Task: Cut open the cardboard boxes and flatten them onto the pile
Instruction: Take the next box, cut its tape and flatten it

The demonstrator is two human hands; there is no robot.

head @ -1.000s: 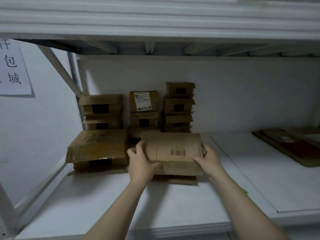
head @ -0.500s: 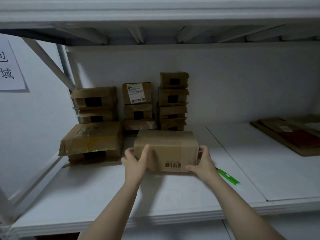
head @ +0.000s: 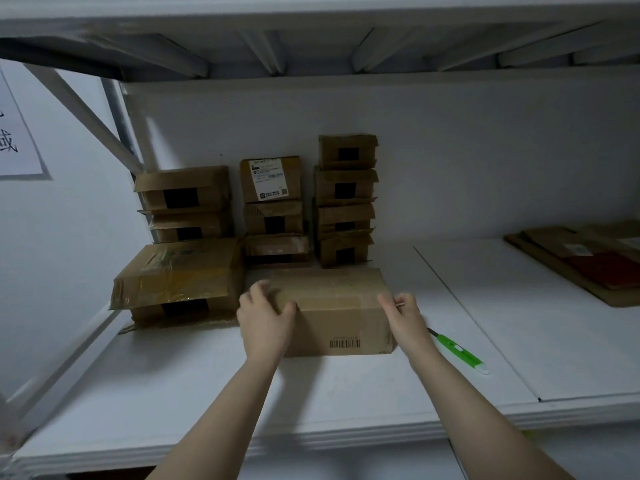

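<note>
A brown cardboard box (head: 339, 317) with a barcode on its front face stands on the white shelf (head: 207, 393). My left hand (head: 266, 320) grips its left end, thumb on the front face and fingers over the top corner. At its right end my right hand (head: 405, 317) holds the upper corner, thumb at the front edge. A green box cutter (head: 457, 351) lies on the shelf just right of my right wrist. The pile of flattened cardboard (head: 588, 268) lies at the far right of the shelf.
Several taped boxes are stacked against the back wall (head: 273, 202), and a larger taped box (head: 180, 271) sits to the left of the one I hold. An upper shelf hangs low overhead. A paper sign (head: 14, 140) is on the left wall.
The box has come down from a tilted, lifted position to stand on the shelf, closer to the front edge. The green cutter has come into view beside my right hand.
</note>
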